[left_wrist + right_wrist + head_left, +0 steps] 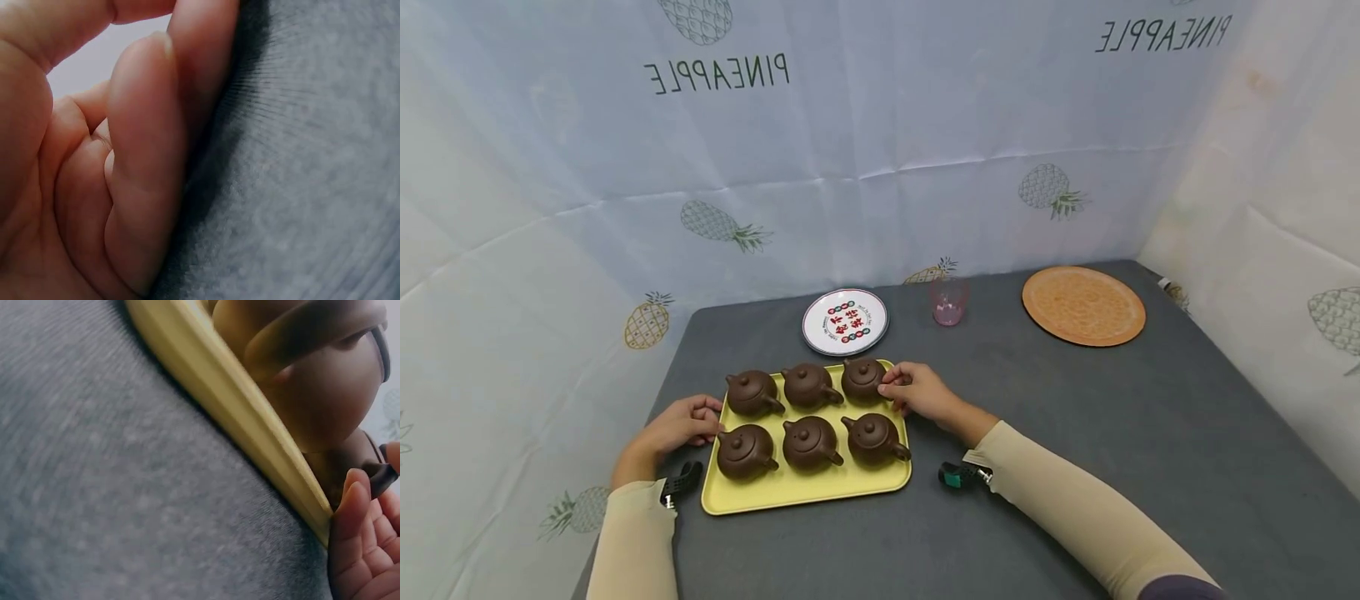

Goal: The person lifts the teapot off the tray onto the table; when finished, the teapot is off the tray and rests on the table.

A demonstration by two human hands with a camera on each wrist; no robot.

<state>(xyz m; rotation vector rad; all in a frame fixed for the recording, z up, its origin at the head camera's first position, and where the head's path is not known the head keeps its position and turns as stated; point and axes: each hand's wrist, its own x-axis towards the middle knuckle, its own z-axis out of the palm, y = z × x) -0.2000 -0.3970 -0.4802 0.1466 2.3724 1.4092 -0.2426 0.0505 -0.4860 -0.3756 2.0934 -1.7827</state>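
Six brown teapots stand in two rows of three on a yellow tray, in the lower middle of the head view, on a dark grey worktop. The right hand reaches in from the lower right; its thumb and finger pinch the handle of the back-row right teapot, which sits at the tray's upper right corner. The right-wrist view shows that pinch just above the tray's rim. The left hand lies at the tray's left edge, fingers loosely bent with nothing in their hold; whether they touch the rim is hard to tell. Above the tray, at the centre, is a white plate with red characters. To its right stands a clear pink cup, and at upper right lies a round orange mat. Pale pineapple-print fabric hangs behind.
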